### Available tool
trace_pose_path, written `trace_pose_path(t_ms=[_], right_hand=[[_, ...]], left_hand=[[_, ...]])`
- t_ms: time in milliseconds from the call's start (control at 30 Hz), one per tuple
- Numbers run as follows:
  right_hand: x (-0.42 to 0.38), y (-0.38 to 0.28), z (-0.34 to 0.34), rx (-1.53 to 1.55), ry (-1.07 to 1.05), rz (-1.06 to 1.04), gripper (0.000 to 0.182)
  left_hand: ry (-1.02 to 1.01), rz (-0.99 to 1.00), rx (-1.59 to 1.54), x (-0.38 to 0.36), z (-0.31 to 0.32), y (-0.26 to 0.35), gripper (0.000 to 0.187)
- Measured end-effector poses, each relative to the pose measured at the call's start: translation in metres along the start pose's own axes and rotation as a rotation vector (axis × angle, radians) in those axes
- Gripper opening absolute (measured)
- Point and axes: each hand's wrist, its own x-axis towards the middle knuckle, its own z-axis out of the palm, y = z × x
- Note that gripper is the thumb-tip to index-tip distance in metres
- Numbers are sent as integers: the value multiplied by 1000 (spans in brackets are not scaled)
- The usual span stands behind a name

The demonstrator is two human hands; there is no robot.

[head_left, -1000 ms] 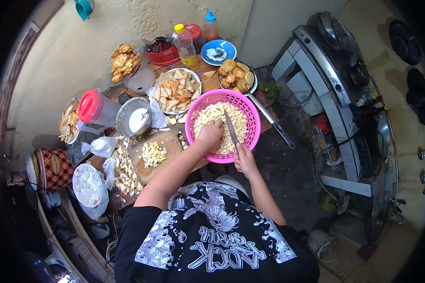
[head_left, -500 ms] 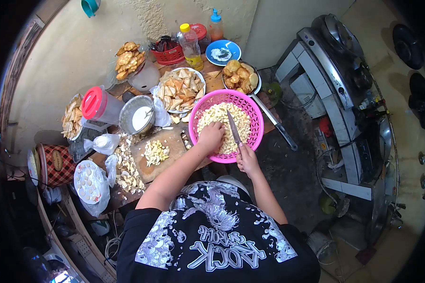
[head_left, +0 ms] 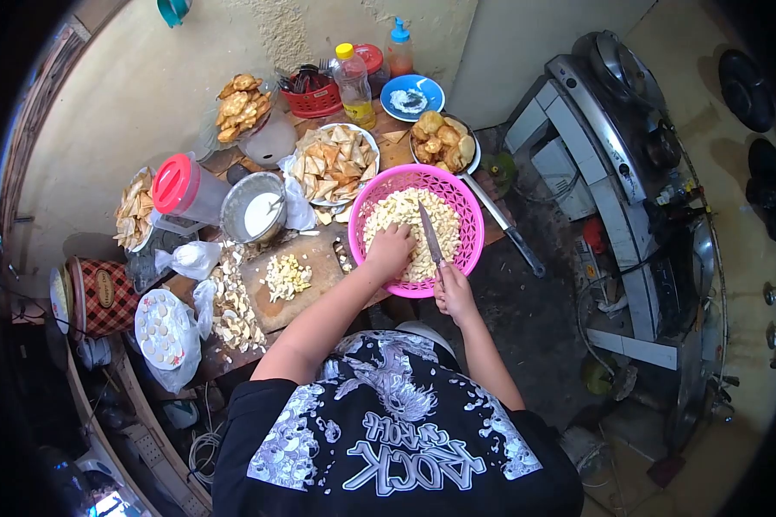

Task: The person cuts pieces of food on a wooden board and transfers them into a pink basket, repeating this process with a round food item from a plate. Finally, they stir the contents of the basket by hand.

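A pink perforated plastic basket (head_left: 477, 246) holds many small pale diced pieces (head_left: 440, 226). My left hand (head_left: 391, 252) reaches into it, its slightly bent fingers apart and resting on the dice; the fingertips are partly hidden among them. Over the basket's near right rim, my right hand (head_left: 454, 293) is closed around the handle of a kitchen knife (head_left: 430, 234). The blade points away from me above the pieces. To the left lies a wooden cutting board (head_left: 322, 274) with a small heap of yellowish dice (head_left: 286, 277) on it.
Peelings (head_left: 236, 319) lie left of the board. Around stand a grey pot (head_left: 234, 226) with white liquid, a plate of folded fried pastries (head_left: 334, 164), a long-handled pan (head_left: 502, 222) of fried food and an oil bottle (head_left: 353, 86). A stove counter (head_left: 578, 129) is at right.
The view has shifted slightly, so everything sits a little further right. My left hand stays among the pieces with only a small finger movement; the knife keeps its place over the basket.
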Motion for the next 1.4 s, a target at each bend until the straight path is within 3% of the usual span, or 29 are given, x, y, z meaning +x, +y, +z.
trace_pose_path(t_ms=[233,433,733,833,933,1033,1233,1333,1400], right_hand=[[0,0,1,-1,4,-1,31],[0,1,1,-4,24,14,31],[0,1,1,-3,11,4,32],[-1,0,1,-2,12,6,32],[-2,-1,1,-11,10,0,32],[-3,-3,3,-23,18,3,32],[-2,0,2,-41,18,-3,31],[-3,0,5,-53,48,0,31],[-5,0,8,-55,74,4,31]], left_hand=[[-184,-70,87,10,-12,10,30],[-160,-29,46,15,-9,2,39],[93,21,-231,0,-4,-12,41],[197,-42,-522,-1,-14,-13,39],[143,-206,-858,-9,-35,-8,38],[329,-202,-864,-12,-30,-6,35],[440,-184,-784,-18,-23,-9,34],[394,-150,-792,-22,-29,-8,35],[328,-268,-947,-24,-31,-3,34]])
